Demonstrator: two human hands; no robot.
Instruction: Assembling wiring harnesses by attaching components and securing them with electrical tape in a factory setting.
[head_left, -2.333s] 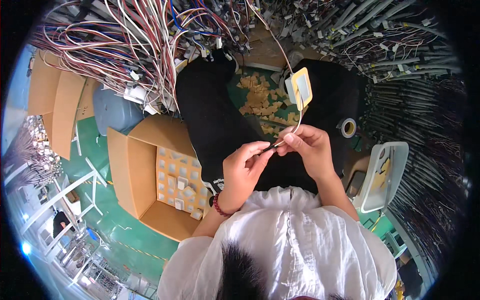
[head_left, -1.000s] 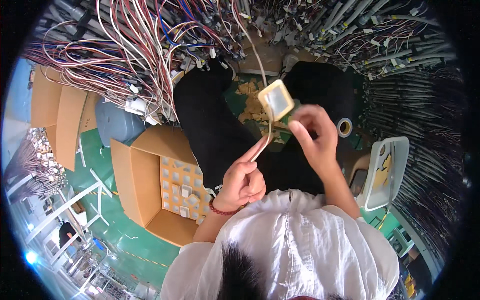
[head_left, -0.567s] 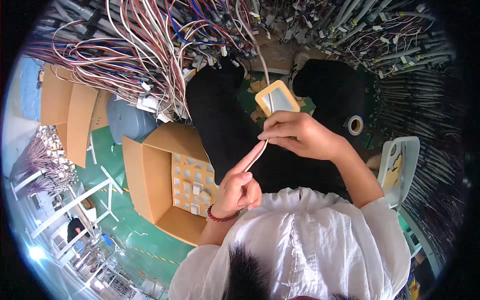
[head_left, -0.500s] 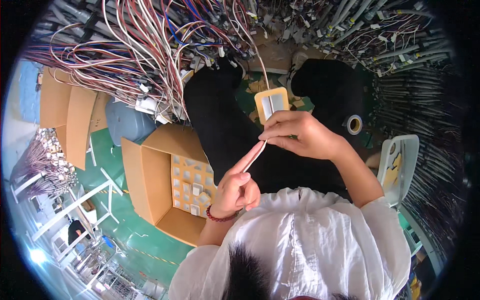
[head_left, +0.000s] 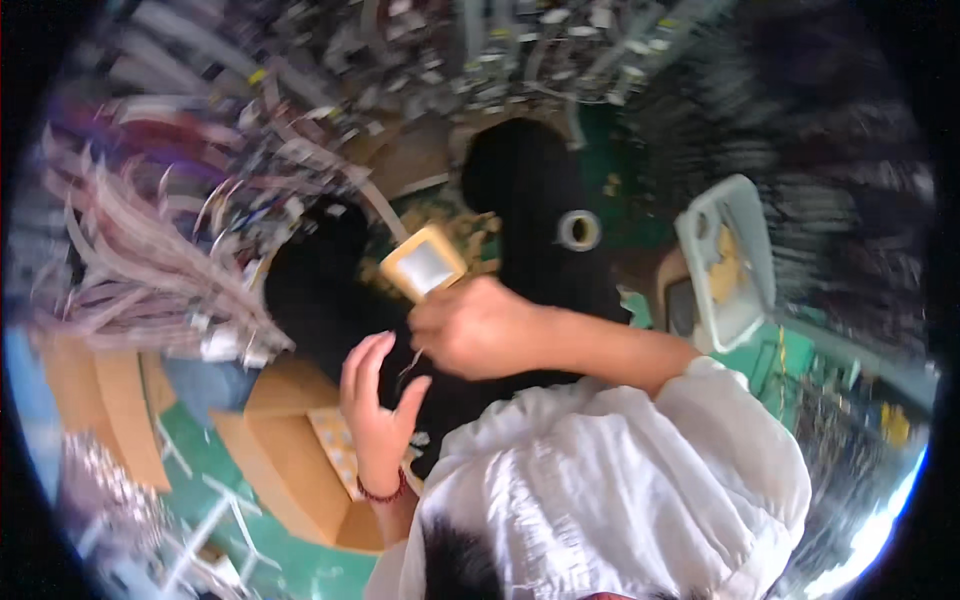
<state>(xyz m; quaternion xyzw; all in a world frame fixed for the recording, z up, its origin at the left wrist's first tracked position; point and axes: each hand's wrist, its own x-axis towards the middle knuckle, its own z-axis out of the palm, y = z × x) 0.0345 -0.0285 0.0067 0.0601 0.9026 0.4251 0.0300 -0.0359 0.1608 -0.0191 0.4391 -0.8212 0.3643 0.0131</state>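
Note:
My right hand [head_left: 470, 325] is closed around a thin wire, whose loose end [head_left: 410, 368] shows below the fingers. Just beyond this hand, the wire meets a small rectangular piece with a tan-yellow rim [head_left: 455, 252] and a pale middle. From there a blurred strand [head_left: 385, 210] runs up toward the bundles. My left hand [head_left: 378, 410], with a red bead bracelet at the wrist, has its thumb and fingers spread near the wire end. Nothing shows in its grasp.
Left of my legs lies an open cardboard box [head_left: 285, 465] holding a grid of small pieces. Wire bundles [head_left: 150, 240] hang at the upper left. A tape roll [head_left: 579, 231] rests by my knee. To the right stands a white bin [head_left: 764, 270] with yellowish scraps.
My view has swung, and the surroundings are smeared. My left hand has let go of the wire and opened. My right hand has moved from a fingertip pinch to a closed hold.

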